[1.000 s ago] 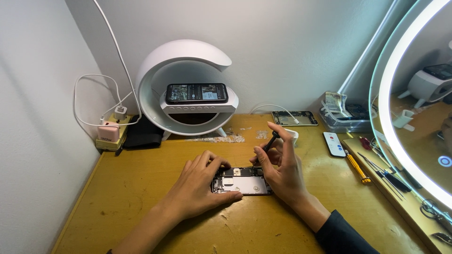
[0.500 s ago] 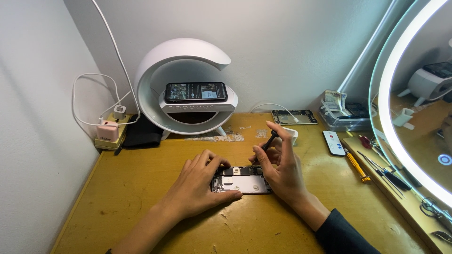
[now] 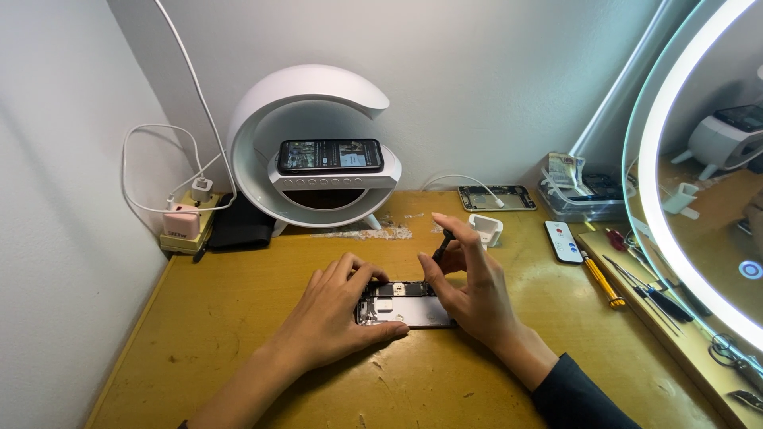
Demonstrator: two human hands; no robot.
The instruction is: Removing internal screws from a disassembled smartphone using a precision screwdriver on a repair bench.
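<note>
An opened phone (image 3: 407, 303), its back off and circuitry showing, lies flat near the middle of the yellow tabletop (image 3: 238, 318). The left hand (image 3: 338, 314) rests on the phone's 9 o'clock end, fingers spread over the edge and pressing it down; it pinches nothing. The right hand (image 3: 473, 282) sits at the phone's 3 o'clock side, its grip pressed together on a thin dark screwdriver (image 3: 442, 246) that stands tilted, tip down toward the phone's upper corner.

At 12 o'clock from the phone stands a white arc-shaped lamp stand (image 3: 306, 99) carrying a lit phone (image 3: 330, 156). At 10 o'clock lie a black pouch (image 3: 242, 222) and a power strip (image 3: 187, 226) with white chargers and looping cables. Just beyond the right hand at 1 o'clock sits a small white holder (image 3: 485, 229), with a second bare phone frame (image 3: 497, 197) behind it. At 3 o'clock lie a white remote (image 3: 564, 241), a yellow-handled screwdriver (image 3: 600, 278) and a row of dark tools (image 3: 652, 290) along the ring-lit mirror (image 3: 660, 199).

The wall closes in on the 9 o'clock side. Open tabletop lies at 6 and 8 o'clock.
</note>
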